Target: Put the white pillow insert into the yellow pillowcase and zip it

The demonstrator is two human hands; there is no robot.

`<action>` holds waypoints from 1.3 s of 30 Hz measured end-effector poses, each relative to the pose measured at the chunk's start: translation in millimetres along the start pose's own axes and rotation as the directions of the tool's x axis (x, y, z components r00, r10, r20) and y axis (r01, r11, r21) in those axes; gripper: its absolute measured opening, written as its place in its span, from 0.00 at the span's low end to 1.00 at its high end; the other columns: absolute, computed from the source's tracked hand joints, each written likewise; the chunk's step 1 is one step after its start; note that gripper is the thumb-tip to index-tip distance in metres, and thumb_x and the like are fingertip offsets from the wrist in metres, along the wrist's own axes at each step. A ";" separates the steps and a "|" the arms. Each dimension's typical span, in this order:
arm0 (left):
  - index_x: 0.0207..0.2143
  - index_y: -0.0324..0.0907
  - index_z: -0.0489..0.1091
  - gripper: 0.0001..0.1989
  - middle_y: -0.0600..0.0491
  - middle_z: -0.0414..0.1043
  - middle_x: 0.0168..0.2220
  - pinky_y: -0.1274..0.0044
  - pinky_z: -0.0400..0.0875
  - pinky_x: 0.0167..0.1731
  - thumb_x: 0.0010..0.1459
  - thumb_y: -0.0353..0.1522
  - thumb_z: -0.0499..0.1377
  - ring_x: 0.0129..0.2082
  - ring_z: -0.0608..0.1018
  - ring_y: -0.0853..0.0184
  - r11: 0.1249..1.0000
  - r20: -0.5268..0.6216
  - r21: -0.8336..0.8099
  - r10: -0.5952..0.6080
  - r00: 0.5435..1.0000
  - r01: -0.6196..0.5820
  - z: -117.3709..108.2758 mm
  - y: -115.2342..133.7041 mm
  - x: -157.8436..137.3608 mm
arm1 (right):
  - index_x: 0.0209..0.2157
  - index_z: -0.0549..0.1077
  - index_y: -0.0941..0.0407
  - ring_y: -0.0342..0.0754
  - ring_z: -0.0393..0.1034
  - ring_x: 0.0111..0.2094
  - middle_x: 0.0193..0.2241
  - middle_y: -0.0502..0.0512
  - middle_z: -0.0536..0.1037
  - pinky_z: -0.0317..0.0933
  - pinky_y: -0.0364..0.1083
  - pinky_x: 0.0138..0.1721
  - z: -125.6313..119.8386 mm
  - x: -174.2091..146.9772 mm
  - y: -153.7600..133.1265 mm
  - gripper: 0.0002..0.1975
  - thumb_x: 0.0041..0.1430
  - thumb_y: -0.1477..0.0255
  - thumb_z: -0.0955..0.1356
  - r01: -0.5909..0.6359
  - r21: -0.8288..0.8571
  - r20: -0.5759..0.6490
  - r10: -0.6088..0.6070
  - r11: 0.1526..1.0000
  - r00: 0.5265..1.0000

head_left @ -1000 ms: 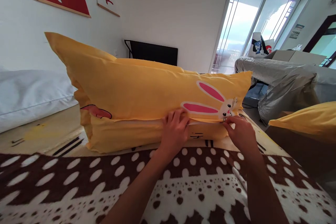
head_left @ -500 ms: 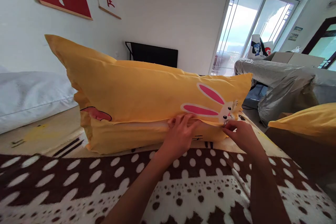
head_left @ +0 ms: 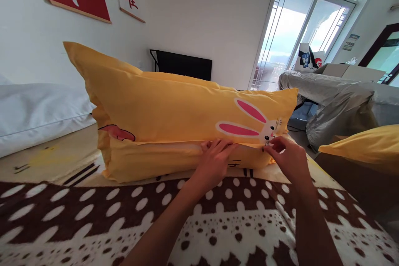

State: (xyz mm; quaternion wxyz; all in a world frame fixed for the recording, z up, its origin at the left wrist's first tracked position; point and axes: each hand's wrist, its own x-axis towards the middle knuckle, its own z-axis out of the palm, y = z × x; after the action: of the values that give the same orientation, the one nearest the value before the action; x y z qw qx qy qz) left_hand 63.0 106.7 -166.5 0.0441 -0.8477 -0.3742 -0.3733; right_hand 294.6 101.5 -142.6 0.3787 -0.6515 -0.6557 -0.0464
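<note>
A long yellow pillow (head_left: pixel 168 108) in a pillowcase lies on its side in front of me, printed with a white rabbit face and pink ears. A slit runs lengthwise along the side of the case facing me, with paler fabric showing inside. My left hand (head_left: pixel 215 160) is closed on the slit's edge below the rabbit's ears. At the slit's right end, by the rabbit's face, my right hand (head_left: pixel 288 153) pinches the case's edge. A tiny dark bit shows at its fingertips, too small to name.
Beneath lies a brown-and-cream patterned blanket (head_left: pixel 227 224). A white pillow (head_left: pixel 43 112) rests at the left, and another yellow pillow (head_left: pixel 370 145) sits at the right. Farther back stands plastic-covered furniture (head_left: pixel 336 91) with a cardboard box (head_left: pixel 349 70) on it.
My right hand has moved slightly up and stays pinched at the slit's right end. The pillow's left end has shifted a little to the right in view. My left hand keeps its hold.
</note>
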 end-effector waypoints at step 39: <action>0.47 0.40 0.69 0.17 0.49 0.71 0.42 0.70 0.58 0.41 0.59 0.22 0.48 0.43 0.68 0.64 0.999 0.033 -0.047 0.029 0.999 -0.028 -10.0 6.6 0.5 | 0.33 0.68 0.55 0.48 0.66 0.26 0.22 0.50 0.74 0.48 0.43 0.27 42.4 3.0 -9.9 0.10 0.52 0.65 0.63 -0.110 -0.035 0.002 0.110 0.993 0.994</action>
State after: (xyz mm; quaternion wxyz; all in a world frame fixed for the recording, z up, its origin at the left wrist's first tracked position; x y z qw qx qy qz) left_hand 61.6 98.7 -157.6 0.0234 -0.8599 -0.3540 -0.3670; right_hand 267.7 126.0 -166.7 0.3679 -0.6931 -0.6188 -0.0355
